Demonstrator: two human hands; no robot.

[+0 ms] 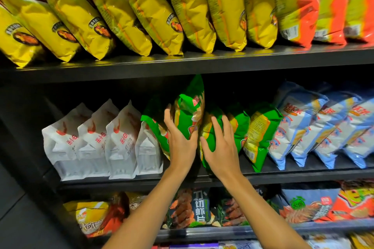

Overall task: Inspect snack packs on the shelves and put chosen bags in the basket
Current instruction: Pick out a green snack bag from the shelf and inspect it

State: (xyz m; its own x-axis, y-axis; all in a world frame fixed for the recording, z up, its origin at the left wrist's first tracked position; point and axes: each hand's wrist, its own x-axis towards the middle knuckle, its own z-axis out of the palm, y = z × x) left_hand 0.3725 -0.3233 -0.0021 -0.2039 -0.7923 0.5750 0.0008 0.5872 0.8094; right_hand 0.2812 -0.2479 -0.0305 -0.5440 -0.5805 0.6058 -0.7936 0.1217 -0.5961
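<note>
On the middle shelf [283, 177] stands a row of green snack bags. My left hand [179, 137] grips one green bag [190, 107] that stands higher than the others, its top near the shelf above. My right hand [219, 145] lies on the neighbouring green bag [210, 133], fingers spread over its front. More green bags [261, 133] lean to the right of it. No basket is in view.
White pouches [97, 143] stand left of the green bags, blue-and-white bags [315, 125] to the right. Yellow bags [125, 10] and orange bags [303, 6] fill the top shelf [182, 64]. The lower shelf holds dark shrimp-chip bags [194, 208] and others.
</note>
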